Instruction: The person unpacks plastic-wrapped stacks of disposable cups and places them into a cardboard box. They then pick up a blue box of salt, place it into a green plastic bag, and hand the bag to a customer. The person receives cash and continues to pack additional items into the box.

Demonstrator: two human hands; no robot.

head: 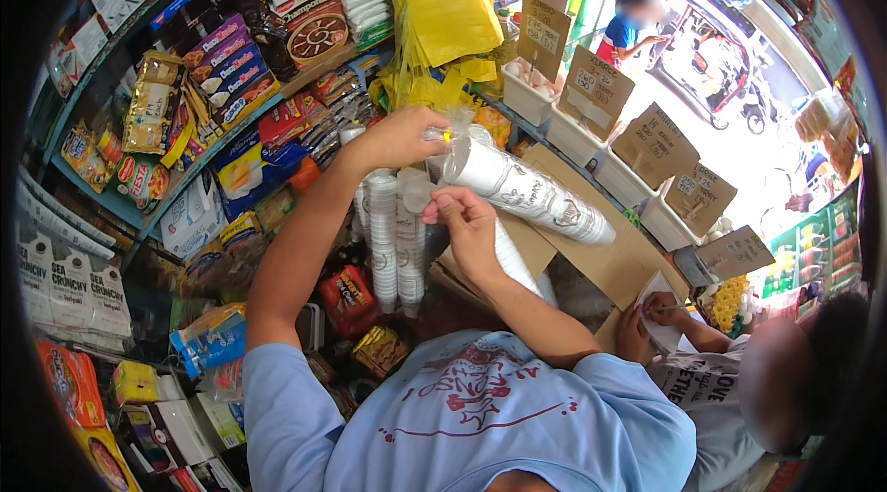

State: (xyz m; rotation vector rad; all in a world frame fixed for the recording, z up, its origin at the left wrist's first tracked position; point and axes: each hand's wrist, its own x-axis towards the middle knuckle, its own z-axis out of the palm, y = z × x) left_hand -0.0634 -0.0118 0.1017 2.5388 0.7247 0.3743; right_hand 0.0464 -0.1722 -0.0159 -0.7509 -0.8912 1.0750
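Observation:
My left hand (405, 138) grips the gathered plastic at the open-rim end of a long sleeve of white printed paper cups (530, 194). A small yellow piece (445, 136) shows at its fingertips. Just below, my right hand (466, 218) pinches a translucent round plastic piece (417, 195), perhaps a lid or cup. Two slimmer stacks of cups in clear sleeves, one (383, 242) beside the other (411, 249), stand or hang under my hands. Behind my right wrist, another white cup stack (516, 260) is partly hidden.
Brown cardboard (582, 229) lies under the large sleeve. White egg trays (627, 177) with handwritten cardboard signs line the counter. Yellow plastic bags (447, 0) hang ahead. Packed grocery shelves (208, 138) stand left. A person (721, 353) writes on paper at right; another (627, 28) stands outside.

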